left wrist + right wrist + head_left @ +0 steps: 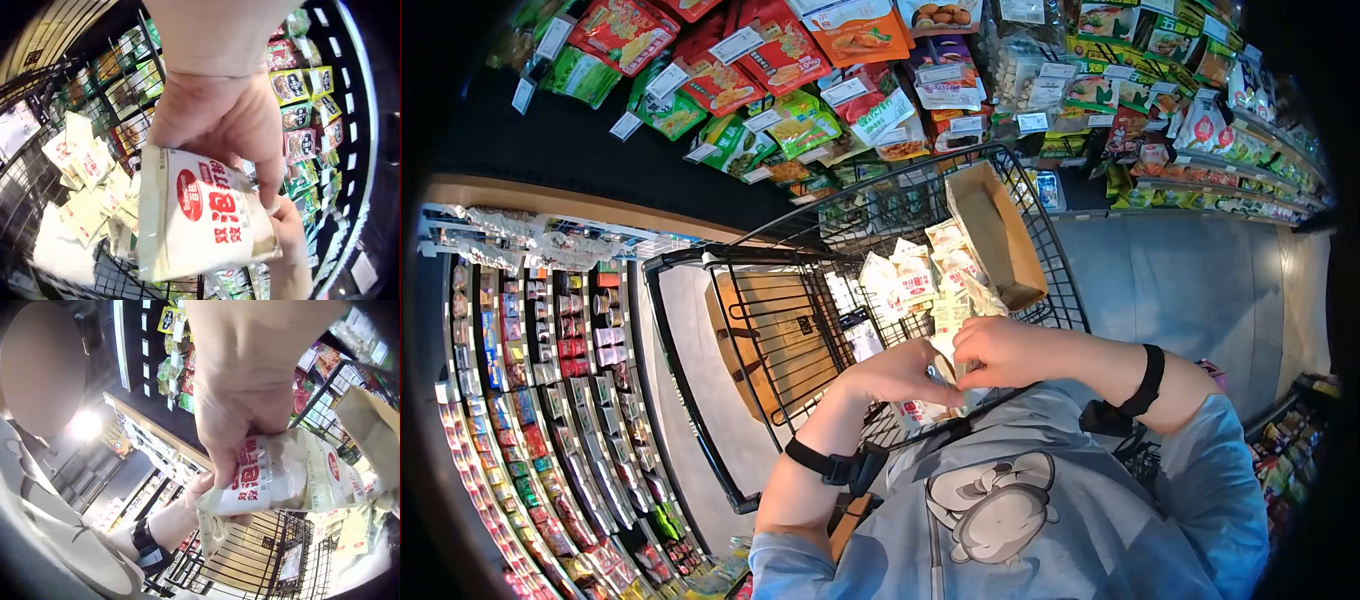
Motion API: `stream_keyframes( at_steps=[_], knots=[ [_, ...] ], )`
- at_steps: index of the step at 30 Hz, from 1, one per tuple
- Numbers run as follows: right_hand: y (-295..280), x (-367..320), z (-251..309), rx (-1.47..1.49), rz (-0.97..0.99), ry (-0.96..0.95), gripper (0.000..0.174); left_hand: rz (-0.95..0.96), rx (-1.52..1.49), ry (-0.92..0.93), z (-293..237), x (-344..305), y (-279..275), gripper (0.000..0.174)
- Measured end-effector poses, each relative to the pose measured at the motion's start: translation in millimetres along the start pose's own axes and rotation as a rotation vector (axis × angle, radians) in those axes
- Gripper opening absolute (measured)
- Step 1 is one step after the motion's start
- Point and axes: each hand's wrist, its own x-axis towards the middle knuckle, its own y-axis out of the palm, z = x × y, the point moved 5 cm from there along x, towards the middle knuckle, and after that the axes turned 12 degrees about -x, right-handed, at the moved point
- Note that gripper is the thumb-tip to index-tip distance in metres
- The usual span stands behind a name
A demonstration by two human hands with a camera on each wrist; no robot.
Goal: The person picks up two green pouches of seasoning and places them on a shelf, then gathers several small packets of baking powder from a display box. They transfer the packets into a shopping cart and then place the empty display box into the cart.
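Over the shopping cart, both hands hold a pale baking powder packet [209, 219] with red lettering and a red oval logo. My left hand [900, 375] grips it from above in the left wrist view, fingers curled over its top edge. My right hand [1010, 350] pinches the packet's other side, thumb and fingers close to the left hand's fingertips. In the right wrist view, similar packaging with a red oval [333, 465] continues from the gripped part toward the cart. More such packets [915, 275] lie heaped in the cart below.
A black wire shopping cart [1065, 270] stands before me, an open cardboard box [1010, 240] at its far right. Another brown carton [775, 330] shows through its left side. Bagged-food shelves [870, 100] line the front, and a product rack [550, 400] stands left.
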Motion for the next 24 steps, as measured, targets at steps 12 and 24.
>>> stream_keyframes(
  at_steps=[12, 24],
  knots=[
    [8, -1, -14, 0.062, 0.161, 0.197, 0.021, 0.059, -0.419, 0.101, 5, 1, -1, 0.023],
    [-18, -33, -69, 0.996, -0.361, 0.655, 0.023, -0.364, 0.077, -0.023, 69, 43, -33, 0.060]
  ],
)
